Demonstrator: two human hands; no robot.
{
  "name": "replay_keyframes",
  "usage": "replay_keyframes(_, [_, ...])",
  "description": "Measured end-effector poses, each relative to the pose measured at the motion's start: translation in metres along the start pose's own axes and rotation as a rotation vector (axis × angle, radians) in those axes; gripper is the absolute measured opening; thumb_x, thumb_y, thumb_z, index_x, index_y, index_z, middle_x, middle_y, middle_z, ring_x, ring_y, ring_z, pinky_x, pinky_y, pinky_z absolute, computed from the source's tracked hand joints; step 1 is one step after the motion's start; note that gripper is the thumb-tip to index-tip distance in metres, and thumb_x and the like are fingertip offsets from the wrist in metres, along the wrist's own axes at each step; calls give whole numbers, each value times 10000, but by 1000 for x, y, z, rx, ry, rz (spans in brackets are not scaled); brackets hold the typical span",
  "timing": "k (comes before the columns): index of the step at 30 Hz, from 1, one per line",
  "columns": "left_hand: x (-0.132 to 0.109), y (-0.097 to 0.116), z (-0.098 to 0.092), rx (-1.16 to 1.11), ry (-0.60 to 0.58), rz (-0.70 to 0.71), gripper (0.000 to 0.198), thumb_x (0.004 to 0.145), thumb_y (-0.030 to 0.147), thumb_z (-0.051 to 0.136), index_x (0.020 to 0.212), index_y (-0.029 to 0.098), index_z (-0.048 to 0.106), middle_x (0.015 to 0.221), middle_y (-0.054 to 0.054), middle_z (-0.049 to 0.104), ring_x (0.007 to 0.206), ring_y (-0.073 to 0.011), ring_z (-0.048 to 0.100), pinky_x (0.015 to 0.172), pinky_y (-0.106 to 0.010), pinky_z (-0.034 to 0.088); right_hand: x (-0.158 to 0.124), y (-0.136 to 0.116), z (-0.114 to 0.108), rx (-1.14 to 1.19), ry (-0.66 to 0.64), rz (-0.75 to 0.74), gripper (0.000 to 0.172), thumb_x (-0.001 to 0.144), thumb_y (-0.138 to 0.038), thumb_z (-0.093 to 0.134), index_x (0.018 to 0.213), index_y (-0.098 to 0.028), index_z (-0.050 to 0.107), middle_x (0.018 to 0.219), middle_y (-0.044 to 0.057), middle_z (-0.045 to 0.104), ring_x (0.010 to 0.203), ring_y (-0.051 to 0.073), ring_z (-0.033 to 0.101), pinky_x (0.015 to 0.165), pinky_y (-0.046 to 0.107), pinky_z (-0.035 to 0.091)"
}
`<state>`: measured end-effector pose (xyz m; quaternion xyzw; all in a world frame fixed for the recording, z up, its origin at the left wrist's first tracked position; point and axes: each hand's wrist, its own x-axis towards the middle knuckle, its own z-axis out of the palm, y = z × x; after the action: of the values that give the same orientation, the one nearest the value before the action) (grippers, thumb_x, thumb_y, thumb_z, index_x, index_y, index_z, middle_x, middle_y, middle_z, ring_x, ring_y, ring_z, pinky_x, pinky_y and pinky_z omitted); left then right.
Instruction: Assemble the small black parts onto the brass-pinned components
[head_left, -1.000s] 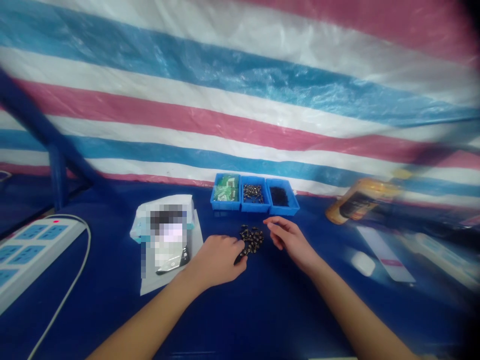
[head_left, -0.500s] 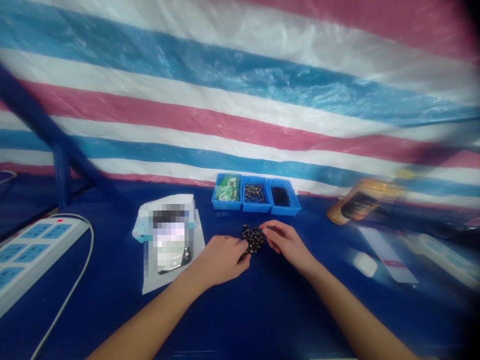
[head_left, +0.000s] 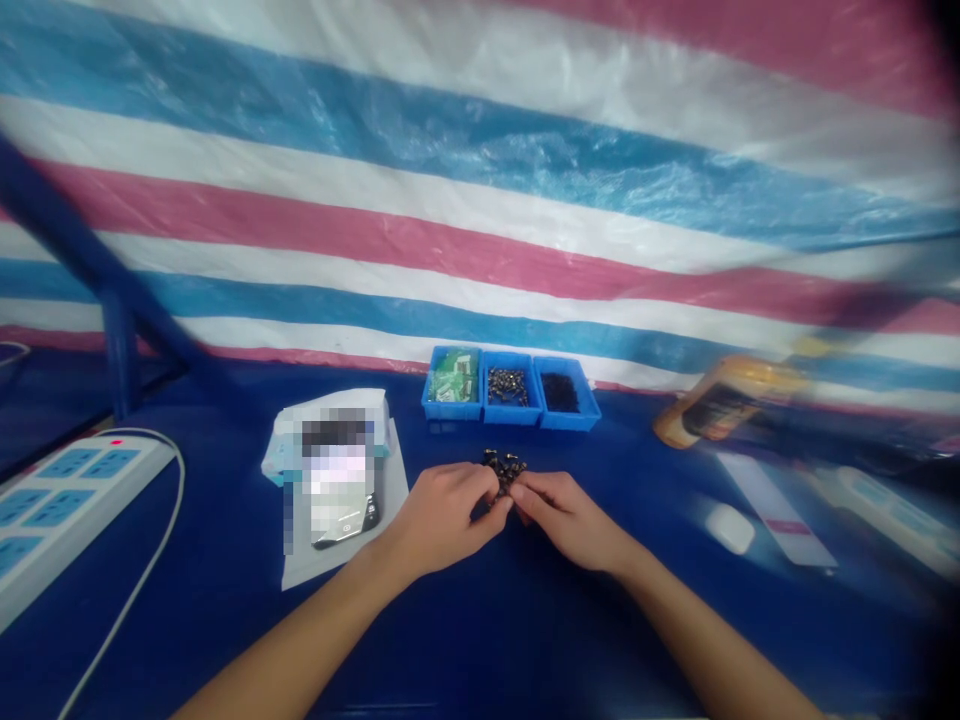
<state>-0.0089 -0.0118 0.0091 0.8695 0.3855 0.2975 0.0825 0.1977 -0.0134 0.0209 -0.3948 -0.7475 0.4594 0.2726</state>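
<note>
The left hand [head_left: 442, 520] and the right hand [head_left: 568, 518] are meeting half closed, but I cannot tell if they are gripping the small heap of dark metal parts [head_left: 504, 470] lying between them, on the dark blue tabletop [head_left: 525, 640], below three blue plastic bins [head_left: 511, 420].

You're at a makeshift small-parts workshop station: blue-covered workbench [head_left: 525, 640], striped tarpaulin backdrop [head_left: 480, 200], 3 blue parts bins [head_left: 510, 390] at back edge, power strip [head_left: 75, 500] at left edge.
</note>
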Motion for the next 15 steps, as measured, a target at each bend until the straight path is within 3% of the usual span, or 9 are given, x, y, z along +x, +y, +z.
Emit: replay_keyframes(15, [-1, -2, -1, -17, -2, 118, 209, 976, 311, 522, 804, 193, 520, 725, 27, 623, 648, -114, 570, 611, -263, 382, 0, 1, -1, 268, -42, 69, 366, 954, -465, 532, 723, -182, 560, 675, -14, 507, 647, 126, 429, 625, 266, 324])
